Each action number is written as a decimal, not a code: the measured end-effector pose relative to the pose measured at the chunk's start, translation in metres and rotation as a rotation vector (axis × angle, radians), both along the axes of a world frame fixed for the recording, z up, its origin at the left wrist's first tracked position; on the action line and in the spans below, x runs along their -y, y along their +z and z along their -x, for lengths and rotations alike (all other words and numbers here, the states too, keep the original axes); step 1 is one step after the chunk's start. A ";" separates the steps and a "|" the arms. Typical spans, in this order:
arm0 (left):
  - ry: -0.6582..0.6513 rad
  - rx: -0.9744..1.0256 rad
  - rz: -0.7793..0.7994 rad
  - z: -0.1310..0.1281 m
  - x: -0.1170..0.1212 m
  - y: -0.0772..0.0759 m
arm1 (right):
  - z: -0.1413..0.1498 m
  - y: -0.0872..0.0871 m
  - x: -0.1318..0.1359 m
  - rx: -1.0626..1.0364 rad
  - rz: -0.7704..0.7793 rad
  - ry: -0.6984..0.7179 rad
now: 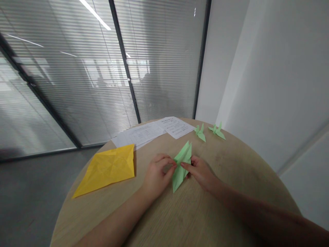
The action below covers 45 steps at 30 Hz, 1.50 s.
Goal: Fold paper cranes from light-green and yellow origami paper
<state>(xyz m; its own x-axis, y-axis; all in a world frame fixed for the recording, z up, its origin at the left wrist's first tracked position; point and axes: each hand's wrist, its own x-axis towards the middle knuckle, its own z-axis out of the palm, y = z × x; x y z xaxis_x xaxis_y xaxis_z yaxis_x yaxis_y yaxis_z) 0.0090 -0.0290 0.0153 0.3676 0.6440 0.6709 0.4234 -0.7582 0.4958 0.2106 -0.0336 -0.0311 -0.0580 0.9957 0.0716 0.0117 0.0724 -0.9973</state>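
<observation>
A partly folded piece of light green origami paper (181,169) is held between both hands, just above the table. It has a long diamond shape with pointed ends, tilted up and to the right. My left hand (158,175) pinches its left edge between thumb and fingertips. On the other side, my right hand (202,173) grips the right edge, its thumb on the upper face and its fingers partly hidden behind the paper. Beyond them lie two finished-looking green paper cranes, one nearer the middle (200,132) and one farther right (217,131).
The round wooden table (231,164) carries a creased yellow sheet (110,168) at the left. Printed white papers, one on the left (141,133) and one on the right (177,127), overlap at the far edge. Behind stand a glass partition with blinds (167,68) and a white wall (282,85).
</observation>
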 end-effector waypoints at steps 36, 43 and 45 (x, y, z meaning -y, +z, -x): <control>0.038 0.192 0.461 -0.005 0.000 0.000 | 0.006 0.011 0.013 -0.069 0.062 0.145; -0.125 0.201 0.747 -0.005 -0.006 -0.006 | 0.004 0.005 0.009 -0.033 0.101 0.200; -0.088 0.199 0.726 -0.005 -0.005 -0.006 | 0.003 0.002 0.008 -0.016 0.092 0.212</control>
<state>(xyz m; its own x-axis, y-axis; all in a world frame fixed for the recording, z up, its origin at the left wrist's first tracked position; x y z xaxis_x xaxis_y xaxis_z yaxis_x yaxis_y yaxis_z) 0.0141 -0.0240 0.0096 0.3548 0.9230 0.1487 0.2268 -0.2393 0.9441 0.2079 -0.0412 -0.0295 -0.2660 0.9638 -0.0168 -0.0099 -0.0202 -0.9997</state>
